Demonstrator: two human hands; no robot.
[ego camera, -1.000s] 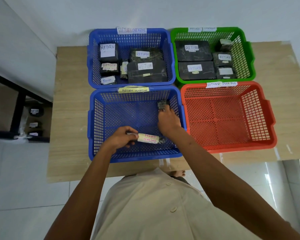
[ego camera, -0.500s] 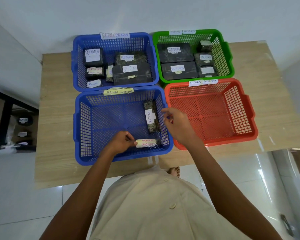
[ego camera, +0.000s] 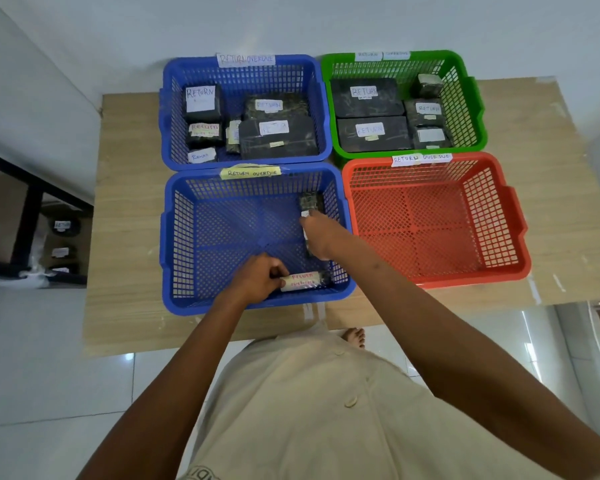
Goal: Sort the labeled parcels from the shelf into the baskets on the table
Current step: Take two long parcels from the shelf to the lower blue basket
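On a pale wooden table (ego camera: 129, 216) set against a white wall, four mesh baskets stand in a two-by-two block, their rims touching. At the far left, a blue basket (ego camera: 174, 109) tagged "RETURN OVERDUE" holds several dark wrapped parcels with white labels, and the green basket (ego camera: 471, 98) beside it holds five more. The red basket (ego camera: 510, 209), near right, has only its white "RETURN OVERDUE" tag on the far rim. The near blue basket (ego camera: 177, 237) carries a yellow tag (ego camera: 250, 172) with the same words.

Inside that near blue basket both hands work. The right hand (ego camera: 321, 233) rests on a long dark parcel (ego camera: 310, 201) lying along the right wall; its mottled dark wrapping and a sliver of white label show past the fingers, which cover the rest, so whether they pinch it or merely press on it cannot be told. The left hand (ego camera: 257, 277) is closed around the end of a small rolled parcel (ego camera: 303, 281) lying along the near wall, its cream label lettered in red, its dark wrapping showing at the free end.

Off to the left, a dark shelf (ego camera: 32, 199) holds a few more labelled parcels.
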